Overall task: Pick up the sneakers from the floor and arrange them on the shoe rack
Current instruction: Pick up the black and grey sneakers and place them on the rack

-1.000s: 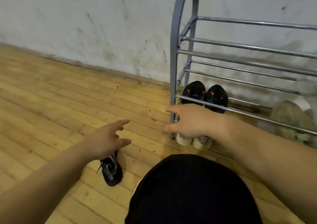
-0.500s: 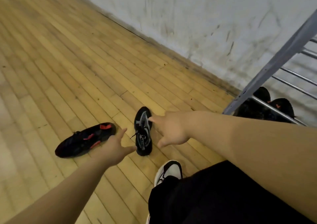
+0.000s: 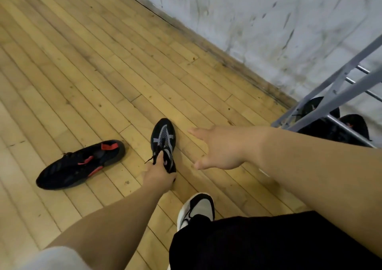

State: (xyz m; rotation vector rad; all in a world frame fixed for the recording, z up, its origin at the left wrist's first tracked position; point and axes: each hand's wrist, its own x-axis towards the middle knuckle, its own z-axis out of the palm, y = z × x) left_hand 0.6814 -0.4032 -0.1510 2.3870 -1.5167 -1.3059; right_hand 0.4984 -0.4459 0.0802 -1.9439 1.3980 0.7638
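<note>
A black sneaker with red trim [image 3: 80, 164] lies on its side on the wooden plank floor [image 3: 82, 62]. Beside it, the left hand [image 3: 159, 175] pinches the collar of a black, grey-meshed sneaker [image 3: 163, 138] down at the floor. The right hand [image 3: 219, 149] hovers, fingers spread. The grey metal shoe rack [image 3: 332, 99] is cut off, with dark shoes [image 3: 353, 127] half hidden behind its rails.

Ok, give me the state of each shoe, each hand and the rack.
grey-patterned sneaker: gripped at its collar.
red-trimmed sneaker: on the floor, untouched.
left hand: grips the grey-patterned sneaker.
right hand: open, holding nothing.
shoe rack: black shoes on its bottom rails.
</note>
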